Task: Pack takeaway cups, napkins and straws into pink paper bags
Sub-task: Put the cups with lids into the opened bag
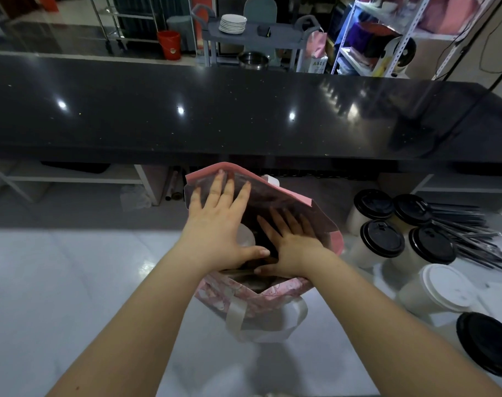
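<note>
A pink paper bag [272, 296] with white ribbon handles stands on the white worktop in front of me. My left hand [221, 222] lies flat with straight fingers against the inside of the bag's far wall. My right hand [292, 239] is spread open inside the bag's mouth, fingers pointing away. A white-lidded cup [245, 237] shows inside the bag between my hands. To the right stand several white cups with black lids [383, 239]. Black wrapped straws [473, 239] lie in a pile behind them.
A white-lidded cup [441, 290] and a black-lidded cup [487, 342] stand near the right front edge. A raised black counter [187, 116] runs across behind the worktop. Beyond it are a grey trolley with plates [232, 24] and a shelf rack [387, 32].
</note>
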Demonstrator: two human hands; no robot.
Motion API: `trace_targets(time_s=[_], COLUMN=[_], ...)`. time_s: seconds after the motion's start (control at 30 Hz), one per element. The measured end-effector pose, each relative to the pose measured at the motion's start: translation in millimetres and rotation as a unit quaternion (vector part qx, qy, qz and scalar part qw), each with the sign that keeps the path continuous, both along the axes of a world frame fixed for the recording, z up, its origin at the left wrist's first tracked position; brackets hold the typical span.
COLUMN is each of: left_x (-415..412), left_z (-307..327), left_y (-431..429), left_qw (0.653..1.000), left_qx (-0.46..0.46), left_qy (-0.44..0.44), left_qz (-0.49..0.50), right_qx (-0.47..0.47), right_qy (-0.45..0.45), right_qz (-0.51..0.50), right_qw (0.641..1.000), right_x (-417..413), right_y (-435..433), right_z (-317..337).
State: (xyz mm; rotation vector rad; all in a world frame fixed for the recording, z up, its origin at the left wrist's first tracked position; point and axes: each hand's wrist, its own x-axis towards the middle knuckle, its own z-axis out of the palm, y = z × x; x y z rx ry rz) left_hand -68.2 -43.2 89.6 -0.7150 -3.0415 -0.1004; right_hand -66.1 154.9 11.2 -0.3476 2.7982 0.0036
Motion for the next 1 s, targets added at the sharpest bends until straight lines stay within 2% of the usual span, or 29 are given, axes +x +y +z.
trace_targets(time_s=[0.1, 0.2, 0.3, 0.47, 0.63, 0.8, 1.0], left_x=[1.8, 3.4, 6.2, 8.0, 0.7, -0.5, 23.2], left_z=[5.0, 15.5, 32.6, 55.6, 57.2, 56.5, 52.1], left_y=[5.0, 9.2, 13.4, 31.7, 76.5, 133.6, 190.6], left_qw=[1.0, 0.997, 0.989, 0.955, 0.969, 0.976, 0.963], left_qx=[0.022, 0.075, 0.113, 0.252, 0.228, 0.202, 0.217], left_qy=[0.003, 0.024, 0.088, 0.138, 0.095, 0.052, -0.006], left_qz=[0.011, 0.015, 0.026, 0.075, 0.024, -0.061, -0.162], right_qx=[0.005, -0.065, -0.123, -0.14, -0.161, -0.149, -0.146], right_qy=[-0.024, -0.038, 0.018, 0.133, 0.237, 0.273, 0.301], right_qz=[0.006, -0.001, -0.011, -0.021, -0.079, -0.201, -0.313], right_qw=[1.0, 0.997, 0.992, 0.981, 0.955, 0.929, 0.889], right_x=[-2.7, -5.7, -2.8, 25.3, 54.0, 84.1, 141.1], right_y=[-0.6, 0.4, 4.8, 16.3, 40.5, 82.6, 111.9], right_z=[11.3, 42.0, 81.3, 122.4, 131.4, 133.7, 139.0])
